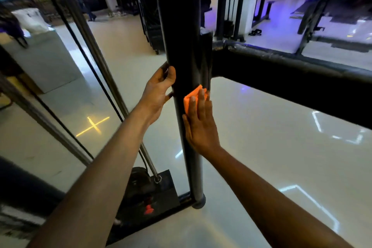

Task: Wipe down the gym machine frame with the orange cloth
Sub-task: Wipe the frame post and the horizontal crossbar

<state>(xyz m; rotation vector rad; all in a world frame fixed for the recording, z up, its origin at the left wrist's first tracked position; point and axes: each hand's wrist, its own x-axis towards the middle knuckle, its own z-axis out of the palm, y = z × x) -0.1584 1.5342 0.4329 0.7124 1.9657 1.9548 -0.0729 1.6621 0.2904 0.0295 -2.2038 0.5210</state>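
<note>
The cloth (pixel 193 97) is orange, small and folded, and lies flat against the black upright post (pixel 182 50) of the frame, just below where a thick padded crossbar (pixel 291 70) joins the post on the right. The right hand (pixel 199 125) presses it there with straight, spread fingers; the palm lies along the post and only the cloth's top and left edge show past the fingertips. The left hand (pixel 158 94) is on the post's left side a little higher, thumb in front and fingers curled around the back, gripping the tube as a brace.

The cloth looks soft and light, so it should mould to the round tube under a flat palm; a pinch is not needed, only steady pressure so it does not slide out from under the fingers. The post is stiff, smooth and glossy, likely slippery, and fixed at its foot (pixel 198 202) to the base (pixel 153 197) on the pale floor (pixel 261 147), so it will not give under a push. Wrapping the cloth partway round would probably reach more of the curve per stroke.

Thin cables and a steel rod (pixel 96 54) run slantwise on the left, apart from both hands. No container is in plain view nearby; a white bin-like shape far left is too blurred to tell.
</note>
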